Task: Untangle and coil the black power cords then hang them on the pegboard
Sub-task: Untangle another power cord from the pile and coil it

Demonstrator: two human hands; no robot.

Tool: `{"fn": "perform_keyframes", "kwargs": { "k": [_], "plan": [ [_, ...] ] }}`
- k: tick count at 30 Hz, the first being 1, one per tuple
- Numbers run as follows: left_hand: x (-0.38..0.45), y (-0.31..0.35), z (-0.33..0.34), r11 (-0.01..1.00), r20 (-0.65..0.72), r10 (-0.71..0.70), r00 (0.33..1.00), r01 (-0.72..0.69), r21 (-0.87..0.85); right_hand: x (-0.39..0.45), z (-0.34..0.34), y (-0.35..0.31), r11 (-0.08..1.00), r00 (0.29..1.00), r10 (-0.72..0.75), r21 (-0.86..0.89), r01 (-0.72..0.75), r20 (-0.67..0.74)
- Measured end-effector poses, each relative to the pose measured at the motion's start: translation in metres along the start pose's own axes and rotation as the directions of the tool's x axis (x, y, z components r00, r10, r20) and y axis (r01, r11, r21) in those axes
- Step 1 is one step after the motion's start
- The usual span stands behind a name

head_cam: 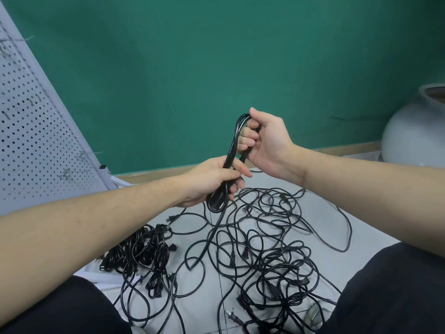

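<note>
Both hands hold one black cord (232,145) between them. Right hand (265,143): fingers curled round the top bend of a folded bundle of loops, grip closed on it. Left hand (214,182): thumb and fingers wrapped round the lower end of the same bundle, where the loops turn back just below the palm. A single strand drops from the left hand to the floor (197,208) and runs into the tangle (272,244) spread between the person's knees.

Step in hand, by judgement: coiling one cord, with a few loops formed and its tail not yet drawn clear. A second heap (142,254) of cords lies on the floor to the left; whether those are finished coils cannot be told. Pegboard (36,141) stands at left, leaning, with several hooks on it, none seen to carry a cord.

Next move likely calls for pulling the trailing strand up through the tangle without dragging other cords along, then laying further loops into the right-hand grip. Snagging at crossings is the evident risk.
</note>
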State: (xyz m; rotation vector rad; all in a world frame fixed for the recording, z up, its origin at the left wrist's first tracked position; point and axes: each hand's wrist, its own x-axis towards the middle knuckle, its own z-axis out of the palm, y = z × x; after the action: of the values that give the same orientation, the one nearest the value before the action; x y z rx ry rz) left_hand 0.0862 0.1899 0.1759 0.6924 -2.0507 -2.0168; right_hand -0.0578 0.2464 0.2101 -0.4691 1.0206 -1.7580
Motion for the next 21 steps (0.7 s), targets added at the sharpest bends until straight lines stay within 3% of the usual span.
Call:
{"fn": "perform_keyframes", "kwargs": {
  "k": [3,6,9,13,17,19,21],
  "plan": [
    [0.005,-0.004,-0.001,0.998,-0.108,0.067,0.992,-0.066,0.014,-0.001,0.001,0.000,0.987,0.999,0.021,-0.159,-0.026,-0.034],
    [0.013,-0.001,-0.003,0.983,-0.280,0.160,0.947,-0.178,-0.042,0.000,-0.007,0.013,0.929,0.989,0.148,-0.341,-0.142,-0.009],
    [0.017,0.009,-0.008,0.958,-0.416,0.190,0.889,-0.261,-0.119,-0.003,-0.016,0.033,0.763,0.946,0.315,-0.614,-0.202,0.081],
    [0.015,0.014,-0.015,0.935,-0.491,0.192,0.850,-0.311,-0.173,-0.017,-0.015,0.043,0.490,0.802,0.577,-0.851,-0.187,0.156],
    [0.015,0.015,-0.024,0.948,-0.530,0.133,0.838,-0.264,-0.180,-0.023,-0.010,0.037,0.409,0.688,0.699,-0.898,-0.162,0.195],
    [0.015,0.011,-0.033,0.981,-0.568,0.113,0.815,-0.182,-0.066,-0.023,-0.009,0.034,0.379,0.704,0.691,-0.912,-0.155,0.167],
    [0.014,0.005,-0.041,0.994,-0.612,0.101,0.784,-0.063,0.084,-0.018,-0.017,0.032,0.320,0.768,0.629,-0.940,-0.117,0.119]
  ]
}}
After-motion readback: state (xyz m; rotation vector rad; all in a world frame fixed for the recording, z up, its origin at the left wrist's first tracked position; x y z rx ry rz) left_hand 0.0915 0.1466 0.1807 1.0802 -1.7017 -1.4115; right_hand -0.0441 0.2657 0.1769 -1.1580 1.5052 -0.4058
